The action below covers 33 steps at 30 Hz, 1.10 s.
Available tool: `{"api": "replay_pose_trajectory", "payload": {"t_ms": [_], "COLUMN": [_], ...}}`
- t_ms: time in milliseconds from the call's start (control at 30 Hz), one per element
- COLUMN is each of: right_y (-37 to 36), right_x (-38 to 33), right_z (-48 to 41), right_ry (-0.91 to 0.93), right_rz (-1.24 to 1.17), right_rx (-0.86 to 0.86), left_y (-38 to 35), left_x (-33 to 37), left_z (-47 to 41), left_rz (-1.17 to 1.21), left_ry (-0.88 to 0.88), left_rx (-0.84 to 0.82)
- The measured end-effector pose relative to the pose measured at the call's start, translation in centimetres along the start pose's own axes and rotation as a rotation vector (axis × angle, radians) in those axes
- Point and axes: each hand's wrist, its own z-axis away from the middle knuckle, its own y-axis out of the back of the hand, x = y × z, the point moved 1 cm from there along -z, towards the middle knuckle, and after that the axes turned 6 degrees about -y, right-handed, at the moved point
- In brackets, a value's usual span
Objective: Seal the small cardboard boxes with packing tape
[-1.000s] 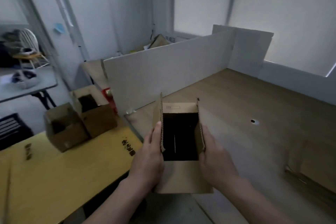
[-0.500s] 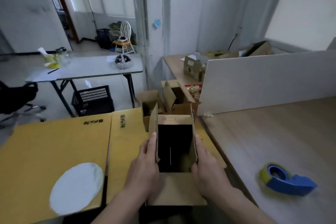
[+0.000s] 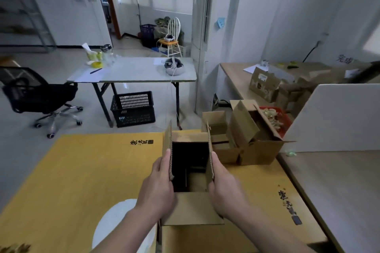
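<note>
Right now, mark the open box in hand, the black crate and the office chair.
open box [image 3: 192,209], head view, near flap
black crate [image 3: 133,117], head view, front wall
office chair [image 3: 47,96], head view, seat

**Office room in use as a packing station.** A black mesh swivel chair [image 3: 39,96] and a folding desk [image 3: 139,72] bearing papers [image 3: 88,77] and a pen [image 3: 95,70] stand on a pale tiled floor [image 3: 24,150]. A black plastic crate [image 3: 132,109] sits beneath that desk. A wooden desk [image 3: 234,76] runs along the wall, near a white partition panel [image 3: 339,119]. Small cardboard boxes [image 3: 257,139], flaps open, cluster on flattened yellow cartons [image 3: 82,170] in the foreground. A blue note [image 3: 221,22] is stuck to the wall.
</note>
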Motion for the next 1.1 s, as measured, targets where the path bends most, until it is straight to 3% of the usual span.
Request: {"api": "replay_pose_trajectory", "payload": {"t_ms": [333,600,1100], "right_y": [-0.6,-1.9,-1.0], "right_x": [-1.1,1.7,2.5], "right_z": [-14.3,-22.7,-23.4], "right_ry": [0.022,0.075,0.031], "right_rz": [0.054,0.248,0.158], "right_rx": [-0.083,-0.043,-0.076], "left_y": [-1.6,-4.4,-2.9], "left_x": [-3.2,-4.2,-3.8], "left_z": [-12.5,-20.2,-21.0], "left_rz": [0.034,0.107,0.047], "left_ry": [0.093,0.145,0.157], "left_rx": [0.055,0.025,0.002]}}
